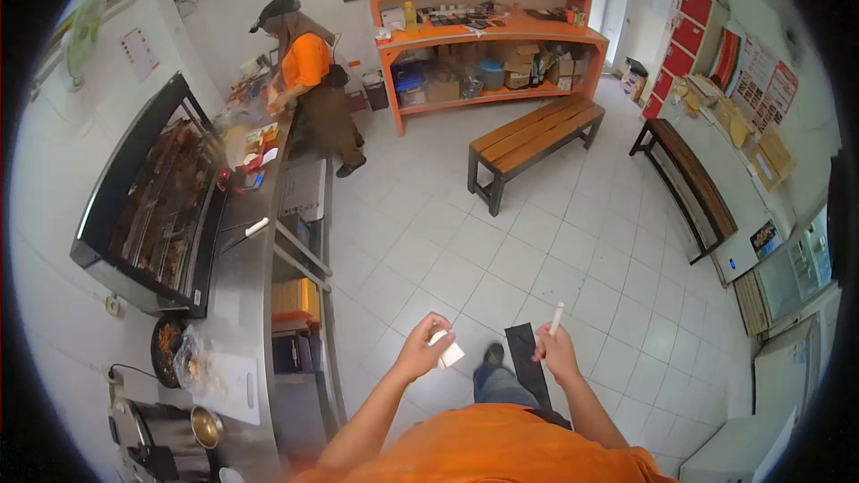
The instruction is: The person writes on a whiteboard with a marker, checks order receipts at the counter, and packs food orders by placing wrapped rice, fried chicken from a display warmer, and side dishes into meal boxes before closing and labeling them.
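My left hand (420, 351) is closed round a small white block-shaped object (450, 354), held out in front of my body; its exact kind is unclear. To the right, my right hand (559, 356) grips a slim white stick-like handle (557, 317) that points up and away from me. The lower part of that handle is hidden in my fingers. A long flat black strip (526, 353) shows just left of the right hand; whether it touches the hand I cannot tell. Beneath my hands are my shoe and the tiled floor (429, 304).
A steel counter (237, 282) along the left bears a glass food warmer (157, 206), a white-handled knife (257, 227) and a white cutting board (234, 385). A person in orange (309, 63) stands at its far end. Ahead are a wooden bench (537, 134) and orange shelves (492, 36).
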{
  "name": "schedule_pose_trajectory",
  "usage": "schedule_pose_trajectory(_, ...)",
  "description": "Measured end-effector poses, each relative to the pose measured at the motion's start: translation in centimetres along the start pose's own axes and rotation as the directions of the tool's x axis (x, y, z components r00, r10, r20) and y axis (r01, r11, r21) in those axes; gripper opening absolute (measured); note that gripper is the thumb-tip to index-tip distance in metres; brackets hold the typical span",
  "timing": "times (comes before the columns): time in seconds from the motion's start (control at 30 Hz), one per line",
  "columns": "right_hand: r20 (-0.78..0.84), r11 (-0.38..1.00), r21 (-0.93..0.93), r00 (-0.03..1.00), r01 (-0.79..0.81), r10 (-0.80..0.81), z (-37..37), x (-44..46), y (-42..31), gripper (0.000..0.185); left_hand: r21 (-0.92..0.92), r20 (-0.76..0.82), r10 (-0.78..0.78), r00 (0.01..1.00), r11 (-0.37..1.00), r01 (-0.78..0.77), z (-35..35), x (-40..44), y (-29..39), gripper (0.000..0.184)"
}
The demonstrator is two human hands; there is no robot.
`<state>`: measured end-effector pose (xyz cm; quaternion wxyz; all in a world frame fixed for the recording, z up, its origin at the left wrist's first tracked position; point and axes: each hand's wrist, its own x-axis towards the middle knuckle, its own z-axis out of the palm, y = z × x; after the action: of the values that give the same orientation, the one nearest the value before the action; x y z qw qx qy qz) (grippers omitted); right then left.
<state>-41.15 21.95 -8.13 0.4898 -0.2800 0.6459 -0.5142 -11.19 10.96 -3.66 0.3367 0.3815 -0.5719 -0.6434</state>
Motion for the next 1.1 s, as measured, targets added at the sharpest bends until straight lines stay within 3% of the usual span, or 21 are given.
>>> schedule_pose_trajectory(0.03,-0.045,0.988,-0.151,0.998,0.031,-0.039,-0.3,2.6,0.4,0.018,0.009,0.003,0.087,0.996,0.996,-0.087,-0.8,3.4,-1.2,0.013)
schedule_pose_trajectory(0.1,-0.096,0.892,-0.446,0.988,0.069,-0.125,-0.3,7.7,0.8,0.019,0.025,-0.034,0.113,0.993,0.993,-0.113,-1.5,9.7,-1.5,0.011)
schedule_pose_trajectory(0.13,-0.062,0.899,-0.434,0.993,0.062,-0.099,0.0,10.4,0.5,0.019,0.036,-0.055,0.123,0.991,0.992,-0.121,-1.9,12.6,-1.3,0.01)
schedule_pose_trajectory(0.23,0.078,0.946,-0.322,0.997,0.037,-0.012,1.5,19.5,-4.4,0.021,-0.04,-0.211,-0.136,0.968,0.991,0.13,-2.3,21.0,2.0,0.008)
schedule_pose_trajectory(0.3,0.244,0.988,-0.149,0.967,-0.036,0.073,3.9,26.0,-8.8,0.026,-0.139,-0.308,-0.208,0.929,0.975,0.172,-3.5,26.6,2.2,0.017)
schedule_pose_trajectory(0.37,0.409,0.994,-0.108,0.911,-0.009,0.053,7.6,32.9,-13.4,0.027,-0.312,-0.363,-0.283,0.888,0.935,0.171,-5.5,32.2,3.3,0.023)
schedule_pose_trajectory(0.4,0.483,0.996,-0.092,0.874,-0.001,0.045,9.5,36.0,-15.7,0.028,-0.37,-0.387,-0.249,0.888,0.924,0.098,-6.6,34.7,3.8,0.033)
schedule_pose_trajectory(0.5,0.671,0.969,-0.174,0.742,0.177,-0.015,16.8,44.3,-21.5,0.025,-0.369,-0.584,-0.18,0.791,0.927,-0.061,-10.3,41.5,5.7,0.035)
schedule_pose_trajectory(0.6,0.817,0.834,-0.197,0.557,0.516,-0.152,23.8,53.0,-25.4,0.02,-0.318,-0.667,-0.158,0.728,0.944,-0.087,-16.1,48.0,5.3,0.031)
schedule_pose_trajectory(0.7,0.859,0.732,-0.091,0.425,0.675,-0.286,30.7,61.7,-26.7,0.021,-0.485,-0.571,-0.306,0.762,0.874,-0.013,-22.3,54.8,4.9,0.027)
schedule_pose_trajectory(0.73,0.873,0.713,-0.099,0.405,0.694,-0.273,32.9,64.8,-26.9,0.02,-0.45,-0.549,-0.308,0.777,0.892,0.037,-24.2,56.9,4.7,0.024)
schedule_pose_trajectory(0.83,0.882,0.948,-0.026,0.454,0.318,-0.128,38.7,74.3,-27.3,0.02,-0.323,-0.473,-0.286,0.834,0.936,0.138,-30.6,65.6,5.2,0.016)
schedule_pose_trajectory(0.87,0.875,0.974,-0.136,0.482,0.18,0.033,40.1,76.8,-29.6,0.022,-0.329,-0.433,-0.268,0.861,0.936,0.126,-32.7,68.6,5.8,0.018)
schedule_pose_trajectory(0.97,0.796,0.963,-0.212,0.6,0.167,0.072,43.4,84.4,-34.9,0.026,-0.505,-0.294,-0.328,0.898,0.851,0.146,-38.2,77.3,7.9,0.025)
schedule_pose_trajectory(1.07,0.76,0.81,-0.285,0.635,0.512,-0.134,45.7,92.1,-39.5,0.032,-0.659,-0.072,-0.348,0.935,0.72,0.218,-43.3,85.5,11.7,0.026)
schedule_pose_trajectory(1.1,0.759,0.79,-0.299,0.635,0.536,-0.143,46.5,94.7,-40.3,0.032,-0.689,0.011,-0.343,0.939,0.678,0.256,-44.8,88.0,12.8,0.026)
